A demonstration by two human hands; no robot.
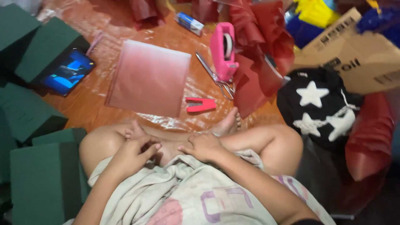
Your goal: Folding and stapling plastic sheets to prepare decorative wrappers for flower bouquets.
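Close in, at the person's crossed legs, the left hand (132,153) and the right hand (203,146) rest on the bare shins above the edge of a pale cloth (175,187) that covers the lap. Both grips are loosely curled, fingers together, and clamp on nothing; the left fingertips touch the leg, the right ones lie on the ankle just beside a foot (228,123).

Just beyond the right grip, on the orange floor (83,104), lies a small red stapler (201,104). Beyond the left grip, near the stapler, a pink-to-white sheet (149,78) lies flat. Farther out past the right grip are scissors (216,77) and, touching them, an upright pink tape dispenser (223,50). Red wrapping paper (258,54) bunches to the right of these. A black bag with white stars (318,106) sits out to the right of the right grip, with a cardboard box (362,58) behind it.

Out to the left of the left grip, dark green foam blocks (41,183) are stacked, and a lit phone (68,71) leans among the farther ones. Farthest off lies a small white and blue box (188,23).
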